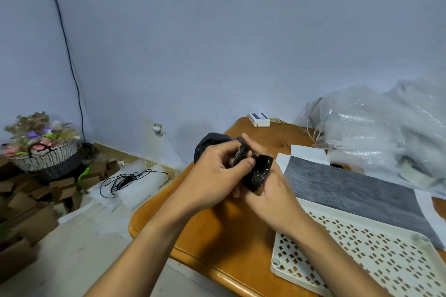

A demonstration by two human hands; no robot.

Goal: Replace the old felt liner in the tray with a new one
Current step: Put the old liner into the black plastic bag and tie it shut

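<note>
A crumpled black plastic bag (255, 171) is being held above the wooden table (231, 229) by both hands: the left hand (214, 173) is being kept closed on its middle with thumb and fingers pinched, the right hand (270, 190) is being wrapped around its lower end. The white perforated tray (362, 248) is lying bare on the table at the right, and the grey felt liner (350, 190) is lying flat just behind it, touching its far edge, with bubble wrap (386, 128) piled further back
</note>
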